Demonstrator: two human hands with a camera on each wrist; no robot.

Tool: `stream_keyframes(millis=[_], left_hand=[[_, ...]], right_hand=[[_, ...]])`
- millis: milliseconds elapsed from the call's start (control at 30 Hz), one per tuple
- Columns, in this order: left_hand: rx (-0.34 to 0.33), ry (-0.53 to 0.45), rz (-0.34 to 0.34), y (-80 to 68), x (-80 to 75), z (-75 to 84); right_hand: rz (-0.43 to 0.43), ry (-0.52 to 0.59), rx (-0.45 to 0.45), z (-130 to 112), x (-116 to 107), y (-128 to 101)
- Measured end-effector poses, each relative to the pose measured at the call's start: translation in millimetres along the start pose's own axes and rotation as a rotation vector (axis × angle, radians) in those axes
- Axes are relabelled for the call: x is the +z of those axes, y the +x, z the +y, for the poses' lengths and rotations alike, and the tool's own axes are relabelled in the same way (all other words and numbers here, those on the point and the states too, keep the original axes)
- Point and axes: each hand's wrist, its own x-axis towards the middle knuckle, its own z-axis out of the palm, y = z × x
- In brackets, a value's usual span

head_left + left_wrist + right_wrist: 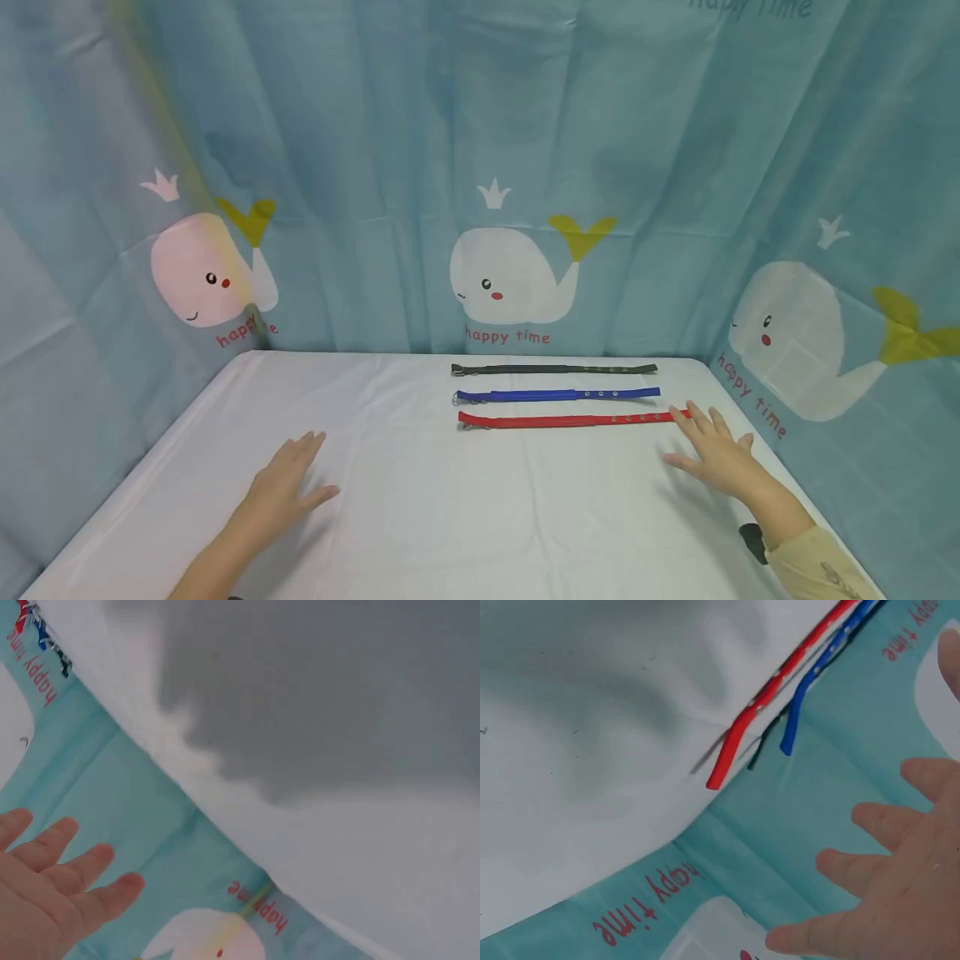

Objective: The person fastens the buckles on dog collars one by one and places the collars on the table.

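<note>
Red strap [570, 419] lay flat at the back right of the white worktop [450, 517], nearest of 3 parallel straps, with the blue strap [557, 394] and black strap [553, 368] behind it. The right hand [712, 454], fingers spread, hovered at its right end. The left hand [288, 479] lay spread, well apart.

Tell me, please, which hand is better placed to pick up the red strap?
Right, most likely. The right hand lies open with its fingertips at the red strap, near its holed end. The left hand rests flat on the table, well away from all three straps.
</note>
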Motion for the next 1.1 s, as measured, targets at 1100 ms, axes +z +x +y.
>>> stream_keyframes(millis=[1100], left_hand=[[-0.41, -0.698, -0.214, 95.2, 72.6, 54.2]], right_hand=[[-0.182, 0.564, 0.412, 89.0, 13.3, 50.3]])
